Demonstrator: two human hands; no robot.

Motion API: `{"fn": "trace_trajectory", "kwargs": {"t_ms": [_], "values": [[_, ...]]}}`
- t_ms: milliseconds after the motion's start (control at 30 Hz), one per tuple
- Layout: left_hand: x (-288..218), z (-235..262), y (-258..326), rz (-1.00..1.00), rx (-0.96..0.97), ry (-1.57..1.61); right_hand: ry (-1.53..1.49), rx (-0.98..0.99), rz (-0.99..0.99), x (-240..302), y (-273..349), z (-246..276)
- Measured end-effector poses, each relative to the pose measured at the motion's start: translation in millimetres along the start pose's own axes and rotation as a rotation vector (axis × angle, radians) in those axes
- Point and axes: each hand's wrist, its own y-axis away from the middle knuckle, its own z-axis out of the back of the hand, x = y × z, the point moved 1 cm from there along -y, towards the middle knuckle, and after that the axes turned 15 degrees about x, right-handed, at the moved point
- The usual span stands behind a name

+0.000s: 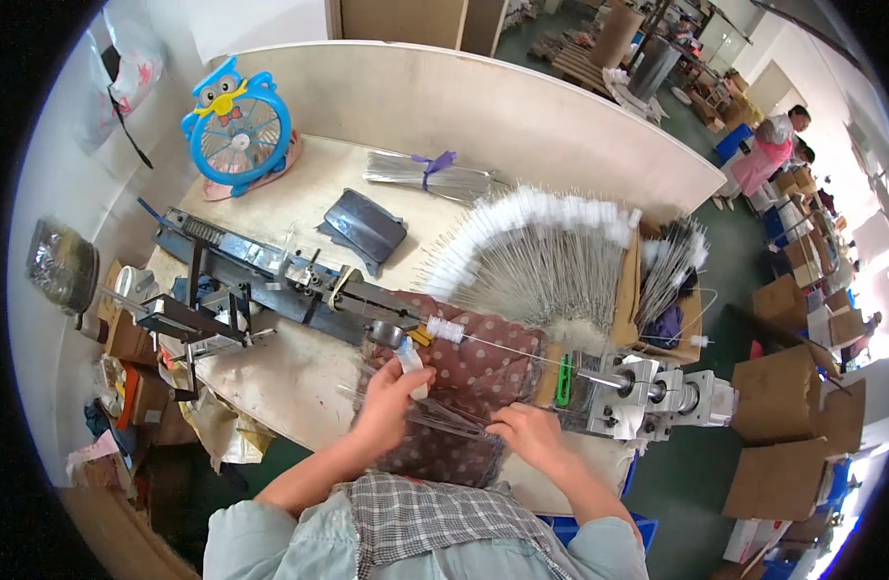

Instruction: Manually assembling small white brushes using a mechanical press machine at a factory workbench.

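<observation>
My left hand (390,398) grips a small white tuft of bristles (411,363) above a dotted maroon cloth (483,372) on the bench. My right hand (527,432) is closed on a bundle of thin wires (442,418) that lies across the cloth between both hands. Just above, a wire brush with a white tip (446,331) is stretched in the long dark twisting machine (270,280), running to a metal chuck (647,387) on the right. A fan-shaped heap of finished white-tipped wire brushes (536,253) lies behind.
A blue owl-shaped fan (237,126) stands at the back left. A tied bundle of wires (430,176) and a dark cover (364,227) lie on the bench. Cardboard boxes (787,401) stand at the right. Other people (765,155) work far right.
</observation>
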Motion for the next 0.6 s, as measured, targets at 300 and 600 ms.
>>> {"fn": "trace_trajectory", "kwargs": {"t_ms": [300, 600], "values": [[-97, -23, 47, 0.093, 0.253, 0.694, 0.085, -0.162, -0.042, 5, 8, 15], [-68, -7, 56, 0.190, 0.545, 0.032, 0.435, -0.185, -0.144, 39, 32, 67]]}}
